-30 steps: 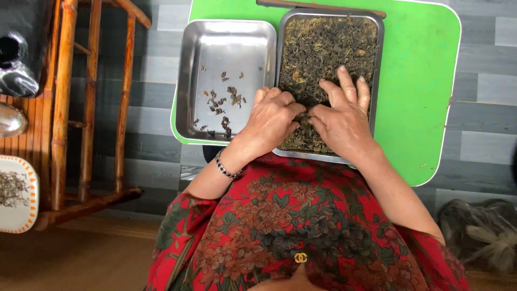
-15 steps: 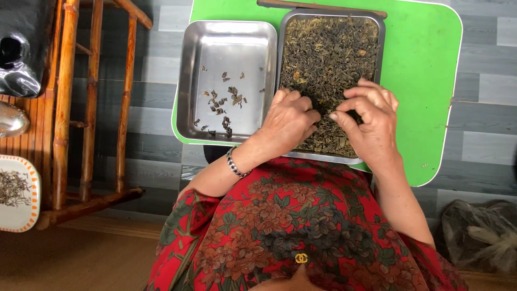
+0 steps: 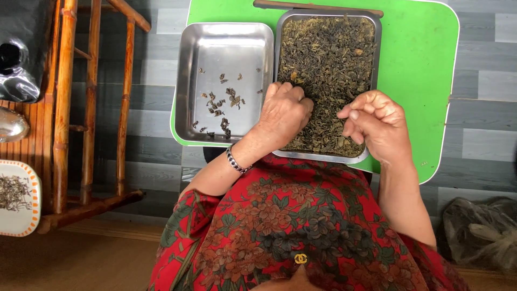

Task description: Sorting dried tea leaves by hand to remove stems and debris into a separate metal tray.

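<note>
Left hand (image 3: 283, 110), seen from the head view, rested knuckles-up on the near-left part of the full steel tray (image 3: 376, 48), fingers curled down into the dried leaves (image 3: 328, 59); we could not tell whether it gripped any. Our right hand (image 3: 377, 121) hovered over the tray's near-right corner, thumb and fingertips drawn together as if pinching a small piece, though the piece itself was too small to confirm.

We judged the layout as a sorting arrangement. The full tray sat directly ahead of the body so both hands reached it. The second steel tray (image 3: 186, 81) stood touching its left edge, holding only a scatter of picked pieces (image 3: 221, 105), near the left hand.

Both trays lay on a green tabletop (image 3: 420, 64) with rounded corners. A brown stick (image 3: 318, 6) lay along the far edge of the full tray. Grey plank flooring (image 3: 484, 86) showed beyond. A bamboo frame (image 3: 91, 108) stood to the left, and past it a white dish with orange rim (image 3: 16, 199) carrying a few more leaves. A dark bag (image 3: 479, 231) lay at lower right.
</note>
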